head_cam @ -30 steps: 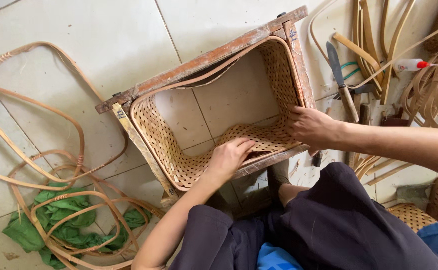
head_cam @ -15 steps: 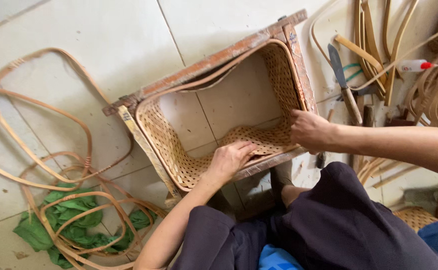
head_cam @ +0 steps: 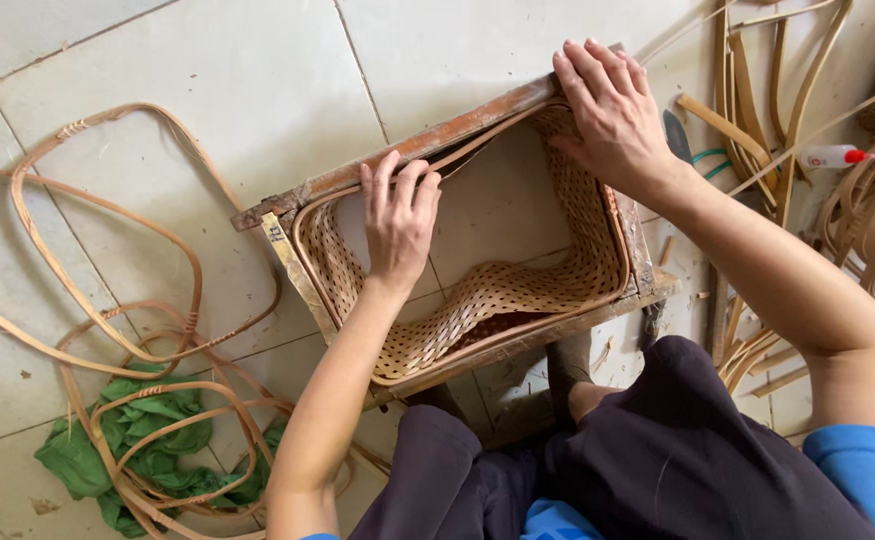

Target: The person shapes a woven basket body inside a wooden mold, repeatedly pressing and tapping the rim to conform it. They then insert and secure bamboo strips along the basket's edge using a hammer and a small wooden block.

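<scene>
A rectangular wooden frame lies on the tiled floor with a woven cane basket wall fitted inside it. My left hand rests flat on the far rim of the weave, fingers pressing the cane strip against the frame. My right hand lies spread over the frame's far right corner, palm down on the rim. Neither hand grips a tool. My knees in dark trousers sit just below the frame.
Bent cane hoops sprawl on the left over a green cloth. Cane strips, a blade with a green handle loop and a small white bottle with a red cap lie at the right.
Both hands moved from the frame's near side to its far rim: the left to the far edge, the right to the far right corner. The camera has come closer.
</scene>
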### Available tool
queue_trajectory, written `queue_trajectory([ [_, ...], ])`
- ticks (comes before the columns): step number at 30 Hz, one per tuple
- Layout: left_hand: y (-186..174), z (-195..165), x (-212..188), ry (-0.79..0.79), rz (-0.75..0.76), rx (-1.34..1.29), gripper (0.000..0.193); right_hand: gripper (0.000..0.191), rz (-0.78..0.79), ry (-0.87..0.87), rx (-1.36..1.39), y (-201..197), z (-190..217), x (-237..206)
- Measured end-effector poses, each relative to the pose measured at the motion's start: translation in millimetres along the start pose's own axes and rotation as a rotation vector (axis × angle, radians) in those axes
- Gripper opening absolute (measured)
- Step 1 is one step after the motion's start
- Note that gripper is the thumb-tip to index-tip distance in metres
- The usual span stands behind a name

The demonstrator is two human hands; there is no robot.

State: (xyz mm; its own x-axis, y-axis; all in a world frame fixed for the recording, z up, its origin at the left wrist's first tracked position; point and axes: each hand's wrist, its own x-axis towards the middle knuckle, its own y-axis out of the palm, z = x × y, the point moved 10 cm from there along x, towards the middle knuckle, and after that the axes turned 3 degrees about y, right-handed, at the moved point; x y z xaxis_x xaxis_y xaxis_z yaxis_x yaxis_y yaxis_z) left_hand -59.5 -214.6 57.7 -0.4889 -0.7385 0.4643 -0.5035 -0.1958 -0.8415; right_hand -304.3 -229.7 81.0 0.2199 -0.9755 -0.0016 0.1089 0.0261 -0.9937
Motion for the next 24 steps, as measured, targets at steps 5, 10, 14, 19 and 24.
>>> queue_trajectory([
  [5, -4, -3, 1, -0.051, 0.081, -0.039, 0.014, 0.106, -0.002, 0.051, -0.059, 11, -3, 2],
  [10, -6, -5, 4, -0.071, 0.131, -0.086, 0.014, 0.084, -0.036, 0.138, -0.121, 41, -18, 7],
  [14, -1, -7, 9, -0.075, 0.117, -0.020, 0.013, 0.068, -0.023, 0.195, -0.144, 61, -28, 14],
  [19, -21, -18, 14, -0.086, 0.097, -0.076, 0.023, 0.068, -0.198, 0.051, -0.086, 23, 1, 6],
  [24, -40, -91, -51, -0.131, 0.477, -0.344, 0.081, 0.026, 0.413, -0.306, 0.322, 94, 119, -44],
])
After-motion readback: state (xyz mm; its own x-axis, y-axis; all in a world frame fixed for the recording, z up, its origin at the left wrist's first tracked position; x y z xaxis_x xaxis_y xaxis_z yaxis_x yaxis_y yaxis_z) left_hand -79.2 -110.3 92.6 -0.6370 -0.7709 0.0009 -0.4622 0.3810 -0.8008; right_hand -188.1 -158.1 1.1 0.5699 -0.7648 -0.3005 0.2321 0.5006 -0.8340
